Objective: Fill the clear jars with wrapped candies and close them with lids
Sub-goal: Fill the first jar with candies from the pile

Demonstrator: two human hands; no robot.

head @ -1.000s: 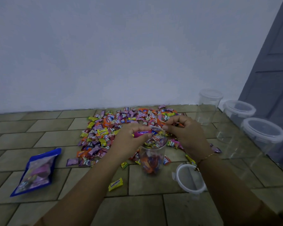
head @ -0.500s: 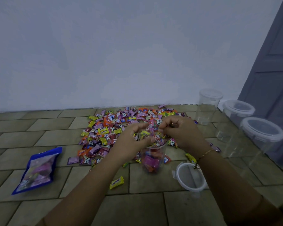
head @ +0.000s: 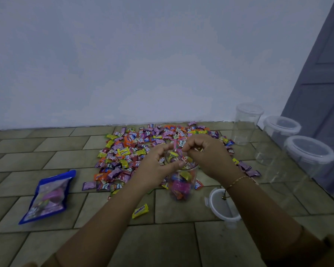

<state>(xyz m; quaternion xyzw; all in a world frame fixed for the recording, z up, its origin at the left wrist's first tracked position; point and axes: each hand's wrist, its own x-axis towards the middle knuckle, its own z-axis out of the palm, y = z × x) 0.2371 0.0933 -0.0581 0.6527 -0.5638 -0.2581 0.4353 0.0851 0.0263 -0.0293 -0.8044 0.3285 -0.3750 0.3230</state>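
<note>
Hands (head: 181, 160) amid candies (head: 127, 151), lid (head: 223, 207)

Open clear jar (head: 182, 186) upright, seemingly nearly full

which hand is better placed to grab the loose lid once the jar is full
Right, probably. The loose lid lies on the floor just under the right hand's forearm, right of the jar. The left hand would have to cross over the jar.

Lid (head: 223, 206) right of jar (head: 181, 182)
</note>
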